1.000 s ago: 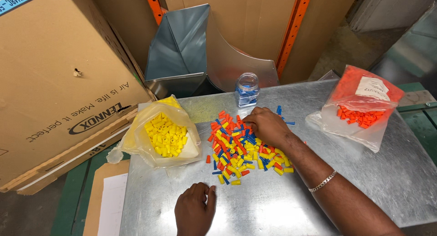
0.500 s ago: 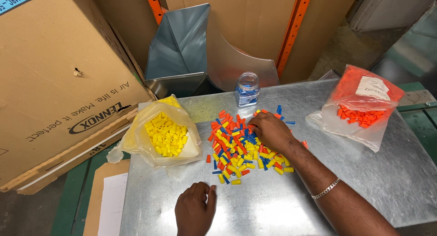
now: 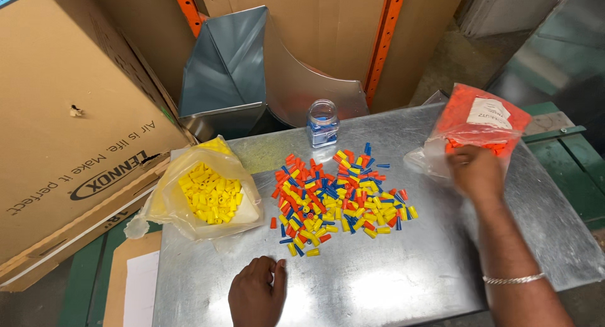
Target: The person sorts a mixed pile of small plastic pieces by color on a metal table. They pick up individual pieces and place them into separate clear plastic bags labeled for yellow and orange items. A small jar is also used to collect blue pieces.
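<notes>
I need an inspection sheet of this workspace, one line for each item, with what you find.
Surface: metal table, bare sheet, scuffed.
Job's things: mixed pile of small caps, orange, yellow and blue; bag of orange caps; bag of yellow caps; small clear jar with blue caps.
Clutter: nothing seen.
Grippers: right hand at the mouth of the orange bag; left hand flat on the table, holding nothing.
Cables: nothing seen.
Surroundings: cardboard box at left, sheet-metal duct piece behind, orange rack posts.
</notes>
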